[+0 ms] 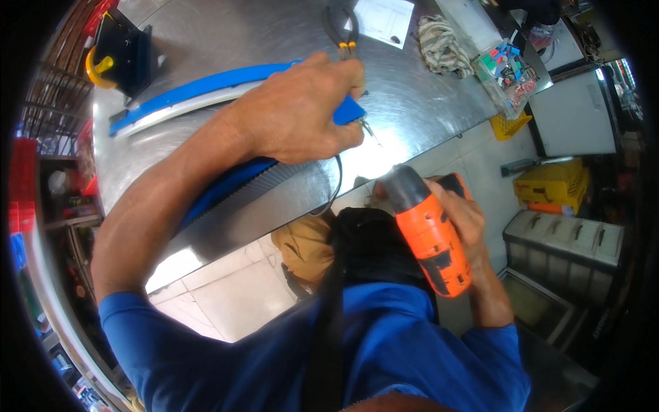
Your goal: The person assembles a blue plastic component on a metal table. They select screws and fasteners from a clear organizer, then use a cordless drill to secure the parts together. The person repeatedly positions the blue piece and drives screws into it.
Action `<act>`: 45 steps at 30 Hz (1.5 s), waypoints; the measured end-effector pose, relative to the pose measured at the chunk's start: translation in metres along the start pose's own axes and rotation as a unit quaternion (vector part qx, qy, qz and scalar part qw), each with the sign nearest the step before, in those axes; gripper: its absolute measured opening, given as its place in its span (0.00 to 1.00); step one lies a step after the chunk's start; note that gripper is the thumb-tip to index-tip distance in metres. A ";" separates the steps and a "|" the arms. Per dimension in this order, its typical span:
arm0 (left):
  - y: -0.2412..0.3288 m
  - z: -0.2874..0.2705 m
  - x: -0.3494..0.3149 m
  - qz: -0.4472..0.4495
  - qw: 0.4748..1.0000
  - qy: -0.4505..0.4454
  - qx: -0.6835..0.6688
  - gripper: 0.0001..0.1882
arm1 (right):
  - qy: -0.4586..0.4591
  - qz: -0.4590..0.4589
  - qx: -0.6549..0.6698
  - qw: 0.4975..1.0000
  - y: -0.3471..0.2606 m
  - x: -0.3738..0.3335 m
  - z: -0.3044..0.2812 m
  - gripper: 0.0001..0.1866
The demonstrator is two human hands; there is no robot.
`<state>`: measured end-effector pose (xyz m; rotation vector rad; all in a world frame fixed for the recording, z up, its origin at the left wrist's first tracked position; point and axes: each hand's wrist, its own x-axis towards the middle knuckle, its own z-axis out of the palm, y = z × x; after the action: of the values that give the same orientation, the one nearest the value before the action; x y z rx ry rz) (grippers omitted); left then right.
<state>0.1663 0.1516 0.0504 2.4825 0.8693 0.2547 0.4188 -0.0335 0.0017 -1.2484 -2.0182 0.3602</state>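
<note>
Blue shirt (405,323) closest, dark strap (324,329) down its front.

Right hand (461,213): wrapped round an orange-and-black power drill (432,240), grip closed. Drill sits just inward of the palm, out past the near edge of the metal surface (412,110). Its long axis slants: rounded rear toward the body, black nose away and leftward, aimed toward the gap before the left hand. Bright patch on the surface just ahead of the nose.

Left hand (302,110): over the surface, fingers curled shut round a blue piece (349,111). One end shows past thumb and forefinger, pointing toward the right hand's side; a thin metal bit juts from there, angled down toward the drill nose, apart from it. Long blue strip (199,81) beyond the left forearm, long axis running from far left in to behind the knuckles, bowed in this view. Ridged strip (255,182) under that forearm, slanting up toward the same hand. Cannot tell which strip the gripped end belongs to.

Just beyond the left knuckles: pliers (331,29), handles pointing away. Farther off, rightward of that hand: crumpled cloth (443,44), clear box of small parts (506,75).
</note>
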 end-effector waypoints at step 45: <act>-0.002 0.003 0.000 0.000 1.000 0.006 0.006 0.17 | 0.071 0.061 0.056 0.994 0.000 -0.025 0.021 0.33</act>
<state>0.1666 0.1513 0.0467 2.4942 0.8790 0.2662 0.4111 -0.0523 -0.0237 -1.2922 -1.7832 0.4243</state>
